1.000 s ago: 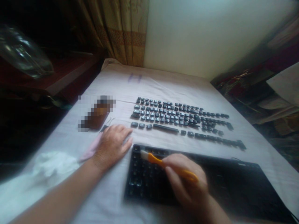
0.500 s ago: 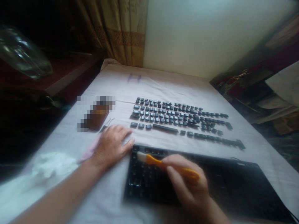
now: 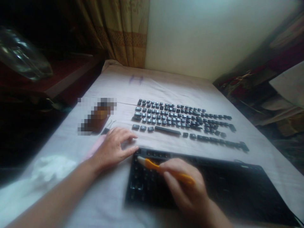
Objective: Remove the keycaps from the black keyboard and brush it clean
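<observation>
A black keyboard (image 3: 228,183) with its keycaps off lies flat on the cloth-covered surface, its switch sockets showing at the left. My right hand (image 3: 185,180) grips a brush (image 3: 152,164) with an orange handle and pale bristles. The bristle tip is at the keyboard's upper left part. At the keyboard's top left corner, my left hand (image 3: 116,145) has its fingers apart, the thumb touching or just beside the edge. Beyond the keyboard, loose black keycaps (image 3: 168,120) are laid out in rows, with a long spacebar (image 3: 167,130) among them.
A phone-like object, partly pixelated (image 3: 97,118), lies left of the keycaps. White fabric (image 3: 49,167) is bunched at the near left, and pinkish cloth (image 3: 96,146) lies under my left wrist. A dark red table (image 3: 68,76) with a clear container (image 3: 26,53) stands at left.
The brush in my right hand has shifted slightly left, and its bristles have turned. My left thumb and fingers have spread a little wider at the keyboard's corner.
</observation>
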`<state>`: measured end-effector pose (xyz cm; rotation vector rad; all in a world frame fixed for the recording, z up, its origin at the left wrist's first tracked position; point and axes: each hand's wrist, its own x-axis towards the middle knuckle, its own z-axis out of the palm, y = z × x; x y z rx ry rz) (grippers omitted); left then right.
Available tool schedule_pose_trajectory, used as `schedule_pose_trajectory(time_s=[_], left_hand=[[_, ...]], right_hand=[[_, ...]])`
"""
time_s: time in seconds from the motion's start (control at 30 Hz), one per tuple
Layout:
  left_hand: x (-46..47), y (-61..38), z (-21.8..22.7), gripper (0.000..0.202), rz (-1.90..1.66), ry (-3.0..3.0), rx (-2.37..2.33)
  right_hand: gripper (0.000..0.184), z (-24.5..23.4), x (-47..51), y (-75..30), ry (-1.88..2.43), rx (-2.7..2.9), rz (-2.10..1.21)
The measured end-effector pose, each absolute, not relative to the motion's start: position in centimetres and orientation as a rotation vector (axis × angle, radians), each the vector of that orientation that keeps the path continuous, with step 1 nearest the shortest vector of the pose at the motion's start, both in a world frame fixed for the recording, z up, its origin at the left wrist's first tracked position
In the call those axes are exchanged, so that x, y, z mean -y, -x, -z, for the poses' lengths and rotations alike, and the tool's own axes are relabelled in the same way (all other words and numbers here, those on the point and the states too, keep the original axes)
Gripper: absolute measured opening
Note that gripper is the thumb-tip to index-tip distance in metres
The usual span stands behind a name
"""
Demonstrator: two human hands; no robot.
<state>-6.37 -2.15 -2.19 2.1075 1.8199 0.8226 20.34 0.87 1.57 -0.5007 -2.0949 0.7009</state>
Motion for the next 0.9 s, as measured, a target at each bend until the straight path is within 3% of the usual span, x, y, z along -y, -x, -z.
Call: schedule_pose_trajectory(time_s=[0.23,0.57,0.73,0.9], left_hand=[[2.03,6.43,2.12,0.02,-0.843,-2.096,-1.76],[1.91,6.3,1.89,0.025,-0.82,-2.088,-1.694],[1.89,6.31,1.95,0.025,-0.824,-2.082,-1.697],[1.97,6.44,2.02,0.016,-0.817,-2.105,-1.681]], right_hand=[[0.028,-1.53,-0.98,-20.57,0.525,2.07,-0.619],[0.026,-1.79,-0.81,-20.48,0.525,2.06,-0.734],[0.026,-1.61,-0.96,-20.66,0.557,2.048,-0.638],[0.024,-1.65,-0.95,-20.31,0.483,2.112,-0.624]])
